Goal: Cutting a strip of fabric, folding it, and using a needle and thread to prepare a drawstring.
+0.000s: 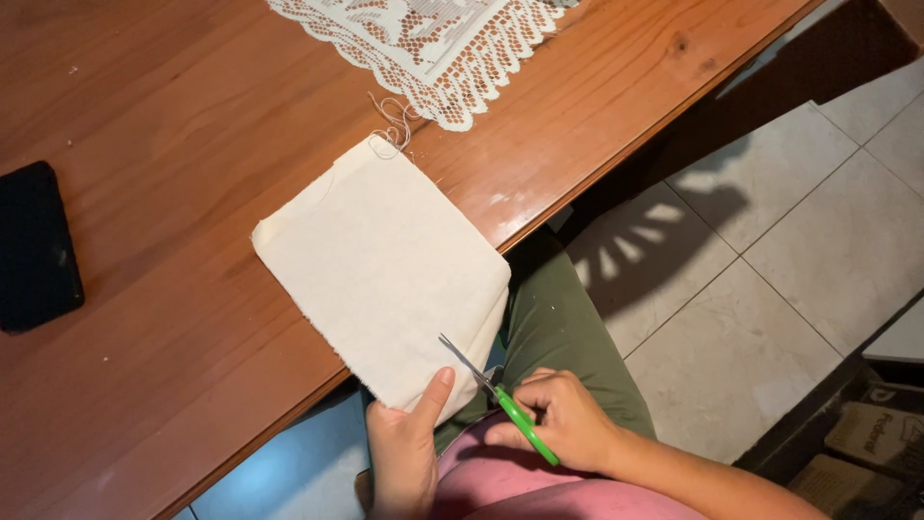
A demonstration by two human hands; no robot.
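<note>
The left hand [404, 448] pinches the cream cloth's [380, 265] near corner overhanging the tabletop [144, 385], steadying it while the right hand [568, 419], clamped on green-handled scissors [500, 400], meets its edge.

Matt cream cloth [385, 265], glossy wooden table [192, 116], green plastic-handled metal scissors [500, 397]

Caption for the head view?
Left hand holds folded cream cloth; right hand works green-handled scissors at its edge.
</note>
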